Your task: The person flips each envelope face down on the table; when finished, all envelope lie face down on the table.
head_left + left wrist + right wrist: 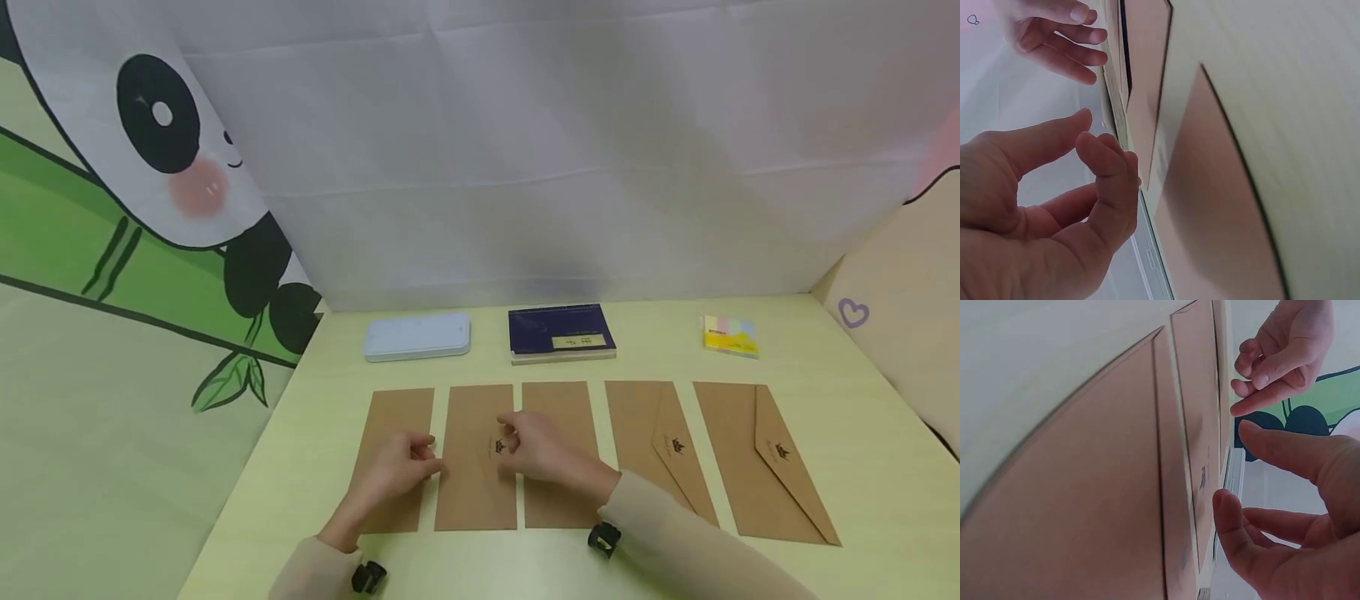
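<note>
Several brown paper envelopes lie side by side in a row on the table. My left hand (397,468) hovers over the leftmost envelope (399,410), its fingertips by the left edge of the envelope beside it (474,500). In the left wrist view its thumb and fingers (1107,181) bend loosely with nothing between them. My right hand (542,450) is above the middle envelope (557,402), fingers reaching left over the neighbouring envelope's crown print (500,447). Seen from the right wrist, its thumb and fingers (1230,515) stand apart and hold nothing.
Two more envelopes, a nearer one (633,425) and a far-right one (727,458), show their pointed flaps. Behind the row are a pale flat case (417,335), a dark blue book (558,327) and a pack of coloured sticky notes (731,337). A white cloth (480,150) hangs behind the table.
</note>
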{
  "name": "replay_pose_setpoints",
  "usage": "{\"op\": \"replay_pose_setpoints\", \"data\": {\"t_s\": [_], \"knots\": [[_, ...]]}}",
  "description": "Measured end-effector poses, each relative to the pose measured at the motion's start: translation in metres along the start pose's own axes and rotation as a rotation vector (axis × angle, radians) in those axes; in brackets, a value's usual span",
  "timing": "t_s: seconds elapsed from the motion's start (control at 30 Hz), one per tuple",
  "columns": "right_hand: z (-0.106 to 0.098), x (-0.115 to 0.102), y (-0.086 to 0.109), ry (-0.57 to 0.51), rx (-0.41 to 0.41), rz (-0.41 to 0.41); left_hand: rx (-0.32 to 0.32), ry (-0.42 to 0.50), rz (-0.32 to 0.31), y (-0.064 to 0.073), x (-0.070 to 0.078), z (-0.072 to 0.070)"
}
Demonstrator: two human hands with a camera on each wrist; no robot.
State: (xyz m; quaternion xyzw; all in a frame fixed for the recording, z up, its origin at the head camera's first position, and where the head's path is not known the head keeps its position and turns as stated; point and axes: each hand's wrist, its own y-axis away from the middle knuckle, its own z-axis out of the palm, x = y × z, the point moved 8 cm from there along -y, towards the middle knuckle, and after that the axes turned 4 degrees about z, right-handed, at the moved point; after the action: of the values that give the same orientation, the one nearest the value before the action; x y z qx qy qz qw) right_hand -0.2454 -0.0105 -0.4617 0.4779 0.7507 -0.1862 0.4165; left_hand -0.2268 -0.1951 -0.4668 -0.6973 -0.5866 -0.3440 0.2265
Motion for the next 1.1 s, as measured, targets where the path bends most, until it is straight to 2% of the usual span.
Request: {"op": "replay_pose_setpoints", "data": {"t_s": [0.13, 0.37, 0.7, 1.1], "knots": [[-0.005, 0.007, 0.003, 0.064, 0.026, 0.012, -0.033, 0.042, -0.028, 0.0, 0.003, 0.008], [-0.008, 0.011, 0.003, 0.12, 0.037, 0.065, -0.071, 0.074, -0.014, -0.001, 0.007, 0.017], [-0.005, 0.008, -0.001, 0.146, 0.047, 0.12, -0.062, 0.06, -0.035, 0.001, 0.007, 0.019], [-0.007, 0.013, -0.007, 0.084, 0.077, 0.263, -0.015, -0.052, -0.06, 0.0, 0.006, 0.014]]}}
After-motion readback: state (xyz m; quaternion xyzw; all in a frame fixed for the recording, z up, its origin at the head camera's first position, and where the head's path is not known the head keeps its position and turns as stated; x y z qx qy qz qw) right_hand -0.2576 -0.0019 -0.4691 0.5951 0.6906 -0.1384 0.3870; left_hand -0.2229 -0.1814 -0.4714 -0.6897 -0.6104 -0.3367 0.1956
